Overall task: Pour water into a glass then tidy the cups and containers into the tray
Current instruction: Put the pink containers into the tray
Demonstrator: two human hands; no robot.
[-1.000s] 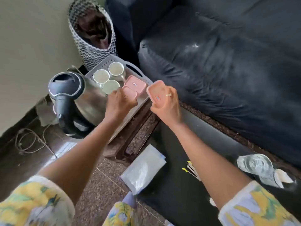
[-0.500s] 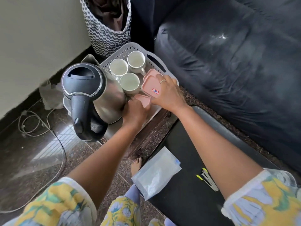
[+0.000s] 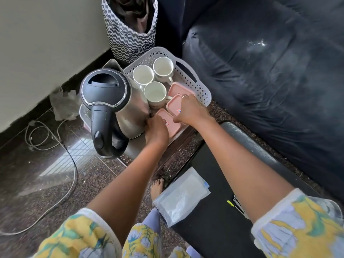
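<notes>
Head: L hand (image 3: 156, 130) grips near pink box (image 3: 170, 128), R hand (image 3: 191, 110) grips middle box (image 3: 174, 107), in tray (image 3: 201, 90).

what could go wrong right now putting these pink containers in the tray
The left hand grips the near pink container right against the kettle; a knuckle nudge might rock it. The middle pink container under the right hand sits close to a cup and could knock it. The tray looks crowded, so a container may settle tilted.
</notes>
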